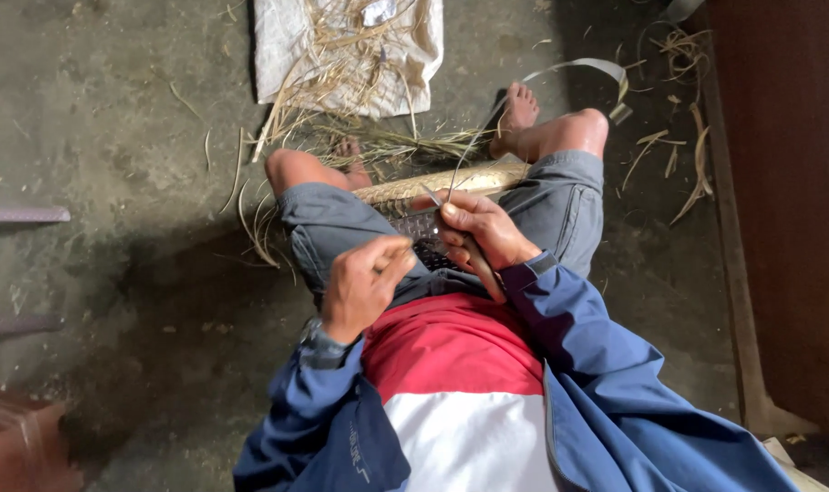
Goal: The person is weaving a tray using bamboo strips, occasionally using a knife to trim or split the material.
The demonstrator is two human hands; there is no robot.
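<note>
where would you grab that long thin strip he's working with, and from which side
Take the thin strip low down, just above the right hand that already pinches it, coming from the left hand side. It is stiffest there, resting over the woven piece on the lap; farther up it curves away loose toward the feet, so a grip there would probably bend it.

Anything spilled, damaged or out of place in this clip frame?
Nothing looks damaged. Loose straw scraps lie scattered over the floor around the white cloth, which looks like work litter. The right hand pinches a thin strip over the woven piece on the lap; the left hand hovers close by.
</note>
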